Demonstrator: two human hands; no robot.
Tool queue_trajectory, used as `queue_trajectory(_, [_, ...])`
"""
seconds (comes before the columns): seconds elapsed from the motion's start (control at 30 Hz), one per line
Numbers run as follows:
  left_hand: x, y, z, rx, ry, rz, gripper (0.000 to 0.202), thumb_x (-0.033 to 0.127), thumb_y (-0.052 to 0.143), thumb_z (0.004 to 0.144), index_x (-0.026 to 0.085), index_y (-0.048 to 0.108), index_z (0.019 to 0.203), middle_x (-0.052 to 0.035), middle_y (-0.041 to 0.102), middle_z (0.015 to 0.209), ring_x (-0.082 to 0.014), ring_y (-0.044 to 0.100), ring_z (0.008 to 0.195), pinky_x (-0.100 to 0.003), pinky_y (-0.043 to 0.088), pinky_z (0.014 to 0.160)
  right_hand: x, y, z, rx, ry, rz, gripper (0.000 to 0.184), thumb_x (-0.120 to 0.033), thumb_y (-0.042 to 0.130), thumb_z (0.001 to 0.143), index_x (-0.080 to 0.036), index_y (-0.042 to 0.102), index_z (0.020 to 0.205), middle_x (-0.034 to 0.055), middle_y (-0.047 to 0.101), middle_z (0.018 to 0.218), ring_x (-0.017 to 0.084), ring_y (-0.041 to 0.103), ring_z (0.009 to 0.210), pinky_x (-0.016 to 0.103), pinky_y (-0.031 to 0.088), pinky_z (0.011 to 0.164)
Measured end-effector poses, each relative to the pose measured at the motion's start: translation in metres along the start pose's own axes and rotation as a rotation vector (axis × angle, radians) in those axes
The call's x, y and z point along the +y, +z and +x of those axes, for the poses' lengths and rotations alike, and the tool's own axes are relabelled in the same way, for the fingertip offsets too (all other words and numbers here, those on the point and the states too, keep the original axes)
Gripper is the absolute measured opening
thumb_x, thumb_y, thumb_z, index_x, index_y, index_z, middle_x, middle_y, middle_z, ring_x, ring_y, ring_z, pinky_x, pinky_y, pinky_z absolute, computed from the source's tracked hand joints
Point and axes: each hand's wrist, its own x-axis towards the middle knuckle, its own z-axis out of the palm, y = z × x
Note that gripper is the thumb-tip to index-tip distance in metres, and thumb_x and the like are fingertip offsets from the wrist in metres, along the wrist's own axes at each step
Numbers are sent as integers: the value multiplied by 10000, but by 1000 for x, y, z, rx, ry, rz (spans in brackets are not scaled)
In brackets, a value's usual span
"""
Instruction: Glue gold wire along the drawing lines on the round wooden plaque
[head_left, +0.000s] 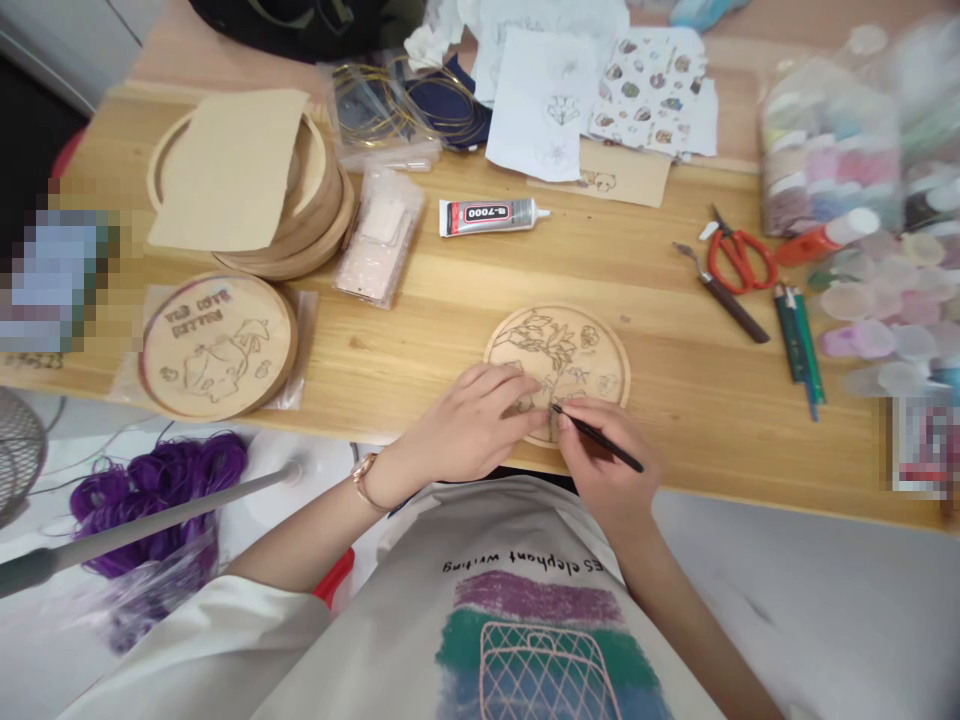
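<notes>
A round wooden disc (570, 345) with a flower drawing lies near the table's front edge. My left hand (469, 420) rests on the disc's lower left part, fingers curled and pressed down on it. My right hand (604, 455) grips a thin black pen-like tool (600, 437), its tip touching the disc's lower middle right beside my left fingertips.
A second drawn disc (217, 345) lies at left, below a stack of wooden hoops (315, 200) under a card. A glue tube (491, 215), red scissors (739, 258), a dark-handled tool (727, 297), green pencils (799, 335), papers (544, 105) and bagged coloured pieces (862, 180) surround them. Purple cord (157, 490) lies below the table.
</notes>
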Motion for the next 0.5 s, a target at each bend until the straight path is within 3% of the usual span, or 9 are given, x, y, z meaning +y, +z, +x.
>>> queue_trajectory(0.5, [-2,0,1,-31,-42,-55,306,181,455,899,209,613,1160,-110,558,1240,-283,428,1193,-433,394,967,0,0,0,8,27,-21,169,-124,646,801,-250,684,908,37,737,868,195,696,825,373,579,767])
